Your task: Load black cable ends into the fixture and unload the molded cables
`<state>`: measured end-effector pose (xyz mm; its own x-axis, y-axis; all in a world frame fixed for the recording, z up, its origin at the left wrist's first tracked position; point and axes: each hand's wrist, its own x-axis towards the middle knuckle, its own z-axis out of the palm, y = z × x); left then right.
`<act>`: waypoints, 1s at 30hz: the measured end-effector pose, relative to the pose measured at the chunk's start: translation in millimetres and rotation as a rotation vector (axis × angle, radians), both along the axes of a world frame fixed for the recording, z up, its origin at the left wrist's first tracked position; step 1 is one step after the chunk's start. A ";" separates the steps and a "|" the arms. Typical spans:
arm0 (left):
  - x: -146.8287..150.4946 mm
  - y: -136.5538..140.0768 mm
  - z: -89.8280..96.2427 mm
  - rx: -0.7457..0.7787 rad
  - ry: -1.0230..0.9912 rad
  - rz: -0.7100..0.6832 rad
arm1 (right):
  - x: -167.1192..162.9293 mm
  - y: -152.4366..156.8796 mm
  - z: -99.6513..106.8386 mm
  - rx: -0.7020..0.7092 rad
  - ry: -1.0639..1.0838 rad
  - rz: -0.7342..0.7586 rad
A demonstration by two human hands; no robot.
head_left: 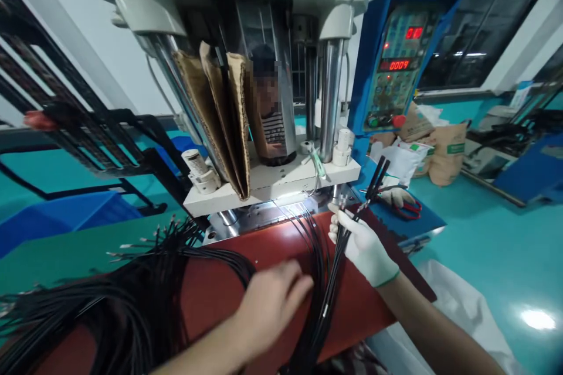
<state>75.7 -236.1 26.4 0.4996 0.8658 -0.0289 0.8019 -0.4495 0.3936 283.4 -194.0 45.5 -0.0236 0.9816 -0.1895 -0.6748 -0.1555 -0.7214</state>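
the right hand (363, 246), in a white glove, grasps a bundle of black cables (336, 272) near its upper ends, with thumb and fingers closed around it and the metal tips poking out above. from there the bundle runs down and toward the person, over the front edge of the tabletop (211, 299). the left hand (275, 299) is bare and blurred, above the tabletop just to the left of the bundle; its fingers are loosely bent, with thumb and forefinger parted, and it looks released. a larger heap of black cables (145, 287) spreads over the left of the tabletop, metal tips fanned out toward the far left. between the hands and the press (281, 179), thin black leads (303, 228) run out from the lit gap under its pale platen. the tabletop is reddish brown. folded cardboard (240, 123) leans between the press columns, and a green-handled tool (317, 163) lies on the platen. to the right stands a blue control box (367, 58) with glowing red digits; below it, red-handled pliers (411, 210) rest on a blue surface (422, 225) beside a glove (393, 196). sacks (448, 155) sit on the green floor (497, 234) behind, and a blue bin (79, 217) stands at the left.
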 end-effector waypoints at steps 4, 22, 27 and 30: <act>-25.2 80.2 -12.3 0.389 0.236 0.082 | 0.3 1.8 -18.8 -0.071 -0.087 0.324; -81.0 46.2 39.2 -0.022 0.354 0.222 | -4.0 -14.1 -36.7 -0.147 0.109 0.709; -66.5 26.8 40.2 -0.801 -0.512 0.443 | -17.0 -12.0 -32.1 -0.213 0.409 0.858; -42.3 31.0 24.2 -1.162 -0.913 0.360 | -29.8 -18.3 -25.6 -0.188 0.214 0.837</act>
<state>33.4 -205.0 50.6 0.4966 0.6572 -0.5669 0.0917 0.6098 0.7872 253.6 -212.3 20.0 -0.7738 0.5797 -0.2554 -0.4044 -0.7624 -0.5052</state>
